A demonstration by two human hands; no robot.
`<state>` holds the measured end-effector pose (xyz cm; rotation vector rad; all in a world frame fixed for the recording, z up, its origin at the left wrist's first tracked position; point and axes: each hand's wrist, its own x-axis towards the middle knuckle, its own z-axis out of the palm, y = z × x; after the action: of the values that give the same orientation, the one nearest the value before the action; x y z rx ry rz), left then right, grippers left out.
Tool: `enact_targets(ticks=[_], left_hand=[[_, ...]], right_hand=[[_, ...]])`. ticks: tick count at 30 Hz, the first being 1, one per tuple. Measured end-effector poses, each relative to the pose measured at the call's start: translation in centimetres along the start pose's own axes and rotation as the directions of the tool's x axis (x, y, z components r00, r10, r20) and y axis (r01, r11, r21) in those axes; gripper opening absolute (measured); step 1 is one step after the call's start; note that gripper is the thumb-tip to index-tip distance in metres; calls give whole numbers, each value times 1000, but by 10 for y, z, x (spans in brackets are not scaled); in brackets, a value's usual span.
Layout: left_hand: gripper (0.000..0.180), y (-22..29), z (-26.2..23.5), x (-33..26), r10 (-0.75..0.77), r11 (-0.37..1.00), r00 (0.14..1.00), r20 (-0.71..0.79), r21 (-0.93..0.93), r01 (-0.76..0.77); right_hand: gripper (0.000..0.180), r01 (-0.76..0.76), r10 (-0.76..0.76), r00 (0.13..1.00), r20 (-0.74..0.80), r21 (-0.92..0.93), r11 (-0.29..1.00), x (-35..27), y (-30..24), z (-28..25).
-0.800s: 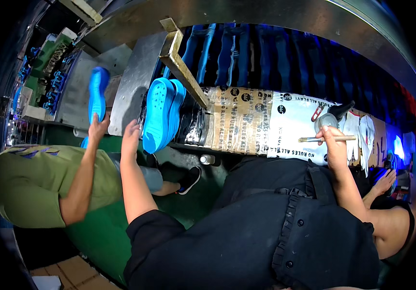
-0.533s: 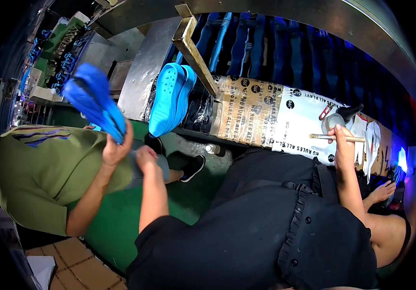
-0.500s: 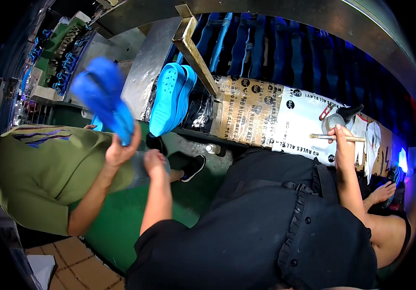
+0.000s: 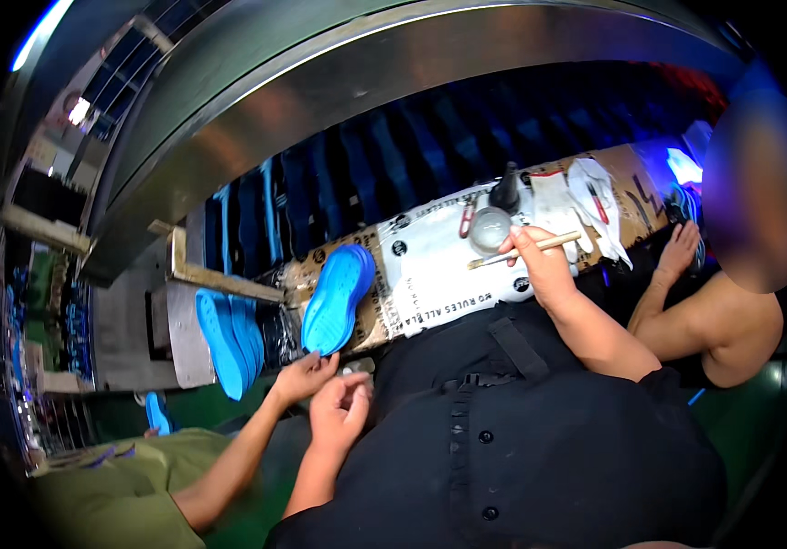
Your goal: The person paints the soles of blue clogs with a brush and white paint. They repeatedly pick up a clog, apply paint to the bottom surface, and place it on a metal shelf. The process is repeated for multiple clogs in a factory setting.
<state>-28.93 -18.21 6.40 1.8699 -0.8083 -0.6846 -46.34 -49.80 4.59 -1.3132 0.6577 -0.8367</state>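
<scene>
Right hand [image 4: 547, 276] clamped on a brush [image 4: 554, 244], left hand [image 4: 337, 412] loosely parted, apparently empty | blue clog [image 4: 339, 297] on wrapped bench [image 4: 439, 284], co-worker's hand [image 4: 305, 379] at its near end | step, seemingly: handover | taking it calls for a forward left-hand reach

black garment [image 4: 586, 439], short sleeves [image 4: 673, 398], ruffled front strip [image 4: 459, 448], round dark buttons [image 4: 486, 437], black strap [image 4: 517, 349]

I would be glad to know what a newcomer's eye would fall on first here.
Most likely the bright blue clog over the brown cardboard, left of the white sheet, with a co-worker's hand at its lower end. Next come the similar blue clogs farther left, then the brush in the person's right hand, by the round cup.
</scene>
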Motion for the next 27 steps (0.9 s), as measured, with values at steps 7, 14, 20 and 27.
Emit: enact_targets(ticks=[7,14,20,27], left_hand=[[27,-96,-28,134,117,409,978,-175,905,113],[37,-98,13,128,-93,633,978,-188,747,204],[39,-121,-4,125,-293,938,952,91,222,268],[54,-62,13,117,-319,559,914,251,-728,396]], right_hand=[[33,-22,26,993,-114,31,999,-24,8,-45],[29,-52,66,980,-186,80,995,-28,16,-67],[33,-89,59,970,-237,-118,989,-16,19,-85],[30,-4,-53,989,-140,-381,925,18,19,-80]])
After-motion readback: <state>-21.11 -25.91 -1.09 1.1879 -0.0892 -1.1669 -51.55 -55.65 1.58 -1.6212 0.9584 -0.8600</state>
